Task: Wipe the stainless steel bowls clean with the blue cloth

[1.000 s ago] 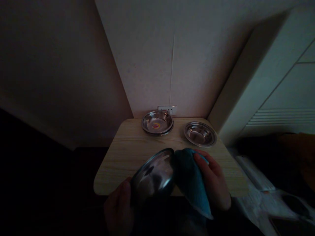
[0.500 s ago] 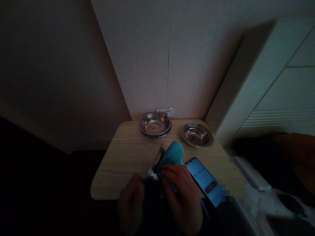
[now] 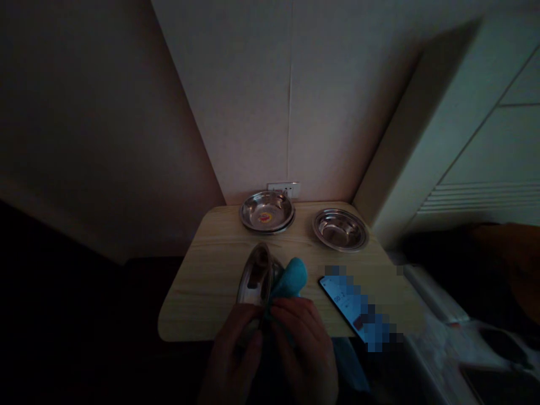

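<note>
A shiny metal dish point(image 3: 254, 275) stands tilted on its side above the front of the small table, its hollow turned to the left. My left hand point(image 3: 236, 351) is closed on the dish's lower rim. On the dish's right side, my right hand point(image 3: 306, 343) presses a turquoise cloth point(image 3: 291, 279) against it, fingers closed on the cloth. The cloth's rolled end sticks up past the fingers. The lower part of the dish is hidden behind both hands, and the light is dim.
On the wooden table point(image 3: 198, 281), stacked metal dishes point(image 3: 270, 212), the top one with a sticker, sit at the back. More metal dishes point(image 3: 340, 229) stand at the back right. A phone point(image 3: 343, 301) lies at the right front. A wall socket point(image 3: 291, 188) is behind.
The dish has turned from nearly edge-on so that its hollow now shows to the left. My left hand has moved right, closer to my right hand; the cloth's end has dipped slightly.
</note>
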Action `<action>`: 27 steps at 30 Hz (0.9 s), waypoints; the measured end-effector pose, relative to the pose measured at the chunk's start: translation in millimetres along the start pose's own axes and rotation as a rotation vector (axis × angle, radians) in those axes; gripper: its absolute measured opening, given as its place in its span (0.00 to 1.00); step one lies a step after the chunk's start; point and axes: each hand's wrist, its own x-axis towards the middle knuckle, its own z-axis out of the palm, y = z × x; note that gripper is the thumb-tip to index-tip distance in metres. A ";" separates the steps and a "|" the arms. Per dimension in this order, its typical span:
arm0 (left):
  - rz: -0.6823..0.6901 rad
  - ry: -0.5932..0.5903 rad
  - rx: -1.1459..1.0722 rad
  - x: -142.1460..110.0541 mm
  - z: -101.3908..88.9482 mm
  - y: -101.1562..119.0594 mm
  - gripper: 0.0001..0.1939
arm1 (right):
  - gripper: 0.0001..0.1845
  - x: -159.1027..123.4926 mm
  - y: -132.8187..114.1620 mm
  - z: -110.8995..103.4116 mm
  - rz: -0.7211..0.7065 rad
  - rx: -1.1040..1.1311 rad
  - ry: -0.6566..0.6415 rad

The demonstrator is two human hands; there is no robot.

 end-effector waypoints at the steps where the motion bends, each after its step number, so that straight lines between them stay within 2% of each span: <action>1: -0.034 -0.024 -0.008 -1.5 -0.6 -1.2 0.13 | 0.10 -1.1 -0.4 1.3 0.009 0.013 0.005; 7: -0.191 0.074 -0.054 -8.9 5.1 -5.6 0.18 | 0.10 -7.3 -1.4 8.2 0.018 0.078 -0.036; 11: -0.230 0.065 0.018 -8.2 6.3 -0.7 0.17 | 0.14 -12.1 6.7 6.3 -0.041 0.096 -0.125; 14: -0.131 0.086 0.101 -5.1 4.1 6.8 0.15 | 0.17 -15.4 12.9 3.2 -0.085 0.072 -0.166; 19: 0.115 0.157 0.215 -2.0 2.2 13.9 0.13 | 0.16 -17.5 8.5 3.4 -0.124 -0.010 -0.079; 22: 0.158 0.131 0.257 -3.8 3.6 14.6 0.12 | 0.14 -17.7 1.2 5.1 -0.130 -0.055 -0.040; 27: 0.262 0.170 0.363 -7.1 5.1 15.4 0.10 | 0.12 -17.1 -1.3 0.6 -0.167 -0.093 -0.021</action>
